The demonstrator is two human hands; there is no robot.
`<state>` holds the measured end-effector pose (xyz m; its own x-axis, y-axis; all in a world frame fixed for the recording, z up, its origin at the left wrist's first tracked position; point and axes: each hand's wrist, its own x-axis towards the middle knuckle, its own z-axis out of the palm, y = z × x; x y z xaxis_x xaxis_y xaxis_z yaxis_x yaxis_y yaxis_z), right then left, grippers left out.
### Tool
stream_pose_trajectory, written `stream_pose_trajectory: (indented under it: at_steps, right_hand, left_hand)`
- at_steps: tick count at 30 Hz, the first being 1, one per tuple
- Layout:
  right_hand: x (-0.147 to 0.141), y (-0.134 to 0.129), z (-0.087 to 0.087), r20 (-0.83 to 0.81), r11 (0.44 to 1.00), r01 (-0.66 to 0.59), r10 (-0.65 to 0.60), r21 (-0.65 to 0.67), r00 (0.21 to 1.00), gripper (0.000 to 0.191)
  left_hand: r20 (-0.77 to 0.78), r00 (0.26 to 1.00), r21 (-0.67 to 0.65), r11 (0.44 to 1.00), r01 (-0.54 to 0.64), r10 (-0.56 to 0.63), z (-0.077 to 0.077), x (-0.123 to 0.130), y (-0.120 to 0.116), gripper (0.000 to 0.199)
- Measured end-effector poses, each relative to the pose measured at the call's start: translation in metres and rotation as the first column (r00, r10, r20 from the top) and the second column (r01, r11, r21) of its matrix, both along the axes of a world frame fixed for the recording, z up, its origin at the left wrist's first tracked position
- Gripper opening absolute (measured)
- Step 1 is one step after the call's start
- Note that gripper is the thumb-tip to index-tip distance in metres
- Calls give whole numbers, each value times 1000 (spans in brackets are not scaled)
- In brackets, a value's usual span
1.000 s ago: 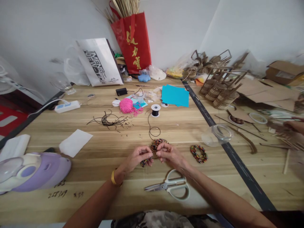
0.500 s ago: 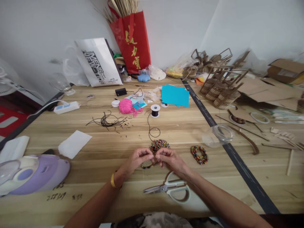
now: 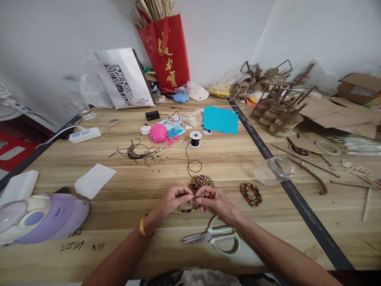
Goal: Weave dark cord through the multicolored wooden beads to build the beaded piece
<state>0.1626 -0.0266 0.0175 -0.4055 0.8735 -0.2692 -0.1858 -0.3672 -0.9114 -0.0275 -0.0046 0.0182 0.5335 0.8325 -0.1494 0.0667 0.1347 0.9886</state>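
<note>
My left hand (image 3: 176, 200) and my right hand (image 3: 212, 199) meet over the wooden table (image 3: 131, 214), fingertips pinched close together. What the fingertips grip is too small to make out. A small beaded loop (image 3: 188, 210) hangs just below my fingers, its top hidden by them. Right behind my hands lies a heap of multicoloured beads (image 3: 201, 181). From a spool of black cord (image 3: 195, 139) a thin strand curls down towards that heap. Scissors (image 3: 212, 237) with pale handles lie in front of my right hand, partly under the forearm. Coiled beads (image 3: 251, 194) rest to the right.
Black cord pieces (image 3: 133, 151), pink yarn (image 3: 158, 133) and blue sheets (image 3: 220, 119) lie farther back. A purple and white device (image 3: 56, 216) and white paper (image 3: 94, 180) are at left. Clear tape rolls (image 3: 279, 170) and woven basket-like pieces (image 3: 278, 115) stand at right.
The view has shifted slightly. More of the small beaded loop shows under my fingers, and my right hand's lower fingers have moved a little. Both hands stay pinched together.
</note>
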Motion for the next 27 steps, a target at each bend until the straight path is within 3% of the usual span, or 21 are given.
stream_pose_trajectory:
  at_steps: [6, 16, 27]
  right_hand:
    - [1, 2, 0, 33, 999, 28, -27, -22, 999, 32]
    - [-1, -1, 4, 82, 996, -11, 4, 84, 997, 33]
    - [1, 1, 0, 115, 997, -16, 7, 76, 993, 36]
  left_hand:
    - [-2, 999, 9, 999, -50, 50, 0, 0, 0, 25]
    - [-60, 996, -31, 998, 62, -64, -1, 1, -2, 28]
    - [-73, 997, 6, 1000, 6, -6, 0, -2, 0, 28]
